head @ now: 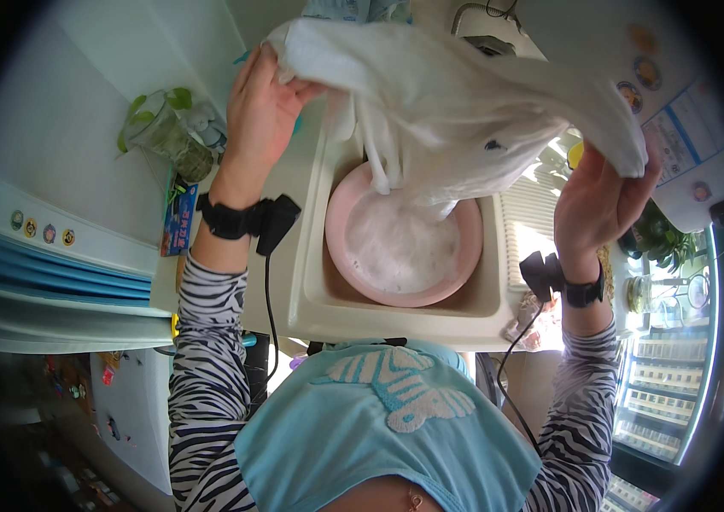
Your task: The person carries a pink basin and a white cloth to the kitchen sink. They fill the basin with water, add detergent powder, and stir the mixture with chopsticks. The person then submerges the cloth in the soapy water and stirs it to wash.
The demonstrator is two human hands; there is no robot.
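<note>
A wet white cloth garment [439, 115] with a small dark mark hangs stretched between my two hands. My left hand [266, 105] grips it at the upper left, thumb and fingers closed on its edge. On the right, my right hand [605, 185] holds the other side, the fabric draped over the fingers. Below the garment, a pink plastic basin [343, 256] of sudsy water [400, 249] stands in a cream sink [298, 281]. The garment's lower folds hang over the basin's far part; whether they touch the water is hard to tell.
A ribbed washboard surface [515, 224] adjoins the sink at right. At left stand a glass vase with a plant [170, 141] and a blue box [180, 221]. A crumpled bag [532, 323] lies by the front right edge. Glass jar [640, 294] and window are farther right.
</note>
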